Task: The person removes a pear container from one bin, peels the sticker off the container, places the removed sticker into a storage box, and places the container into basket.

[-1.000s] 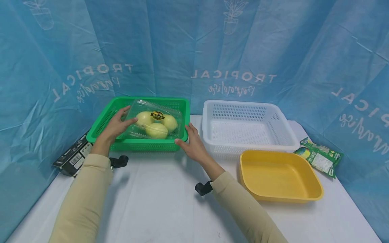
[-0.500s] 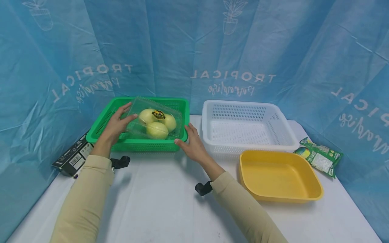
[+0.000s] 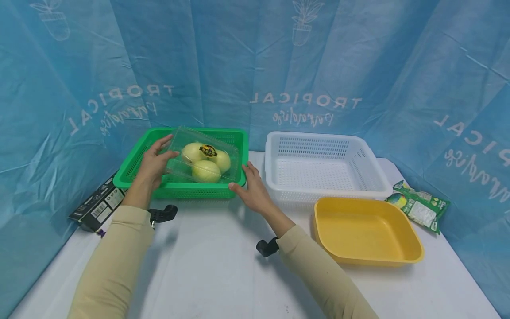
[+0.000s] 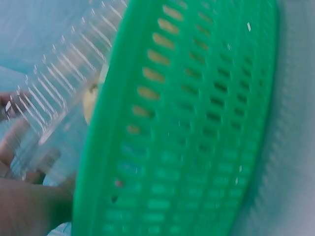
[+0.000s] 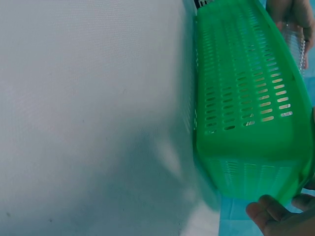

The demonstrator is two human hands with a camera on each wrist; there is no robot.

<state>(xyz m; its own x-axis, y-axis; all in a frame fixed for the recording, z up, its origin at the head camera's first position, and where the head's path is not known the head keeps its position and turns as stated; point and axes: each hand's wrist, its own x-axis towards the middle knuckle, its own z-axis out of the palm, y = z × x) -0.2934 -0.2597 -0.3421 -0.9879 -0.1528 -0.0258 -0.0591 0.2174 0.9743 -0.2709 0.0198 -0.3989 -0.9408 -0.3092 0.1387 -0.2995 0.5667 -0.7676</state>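
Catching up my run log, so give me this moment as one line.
left hand: holds clear pack by left end; right hand: touches green basket, front right corner; inside pack: three fruits

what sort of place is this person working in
Probably a makeshift, staged workspace: blue printed sheeting hangs behind and on both sides of a white table, where a green basket, a white basket and a yellow tub are set out.
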